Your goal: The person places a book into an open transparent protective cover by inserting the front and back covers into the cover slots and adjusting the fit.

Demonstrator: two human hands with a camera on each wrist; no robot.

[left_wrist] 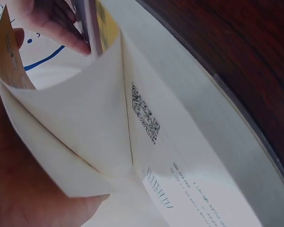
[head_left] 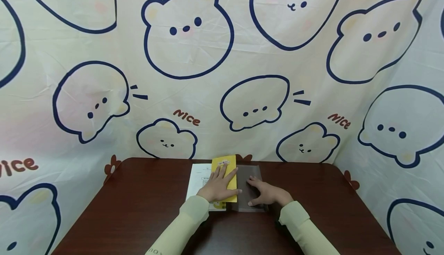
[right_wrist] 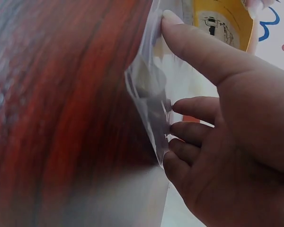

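Left hand: the left hand (head_left: pixel 218 187) lies flat on the yellow card (head_left: pixel 227 170), fingers straight and fanned apart, palm down; in the left wrist view the card's pale inner face curls up against the palm (left_wrist: pixel 23 189)
Yellow card: a folded sheet of stiff paper, bright yellow outside with small print near its far edge, off-white inside with a sharp crease; it lies on the white sheet (head_left: pixel 198 178) at the middle of the desk's far half, its right edge just beside the clear sleeve (head_left: pixel 250 172)
White sheet: a flat rectangle of matte paper, printed with a square code block (left_wrist: pixel 146 113) and lines of fine text; it sticks out to the left of the yellow card and lies directly on the desk
Right hand: the right hand (head_left: pixel 267 194) rests on the clear sleeve; the forefinger (right_wrist: pixel 199 45) is stretched out along the film, the other fingers (right_wrist: pixel 191 130) are bent with their tips on the film's edge; whether they nip it cannot be told
Clear sleeve: a thin, glossy, see-through plastic rectangle, crinkled where the fingertips meet it; the dark wood shows through it
Desk: the desk (head_left: pixel 138 208) is dark reddish-brown wood with a smooth sheen and rounded corners
Backdrop: a creased cream cloth (head_left: pixel 222 73) printed with navy-outlined bear faces and the word "Nice" in rust red
Sleeves: pale green ribbed cuffs (head_left: pixel 194 208) cover both wrists
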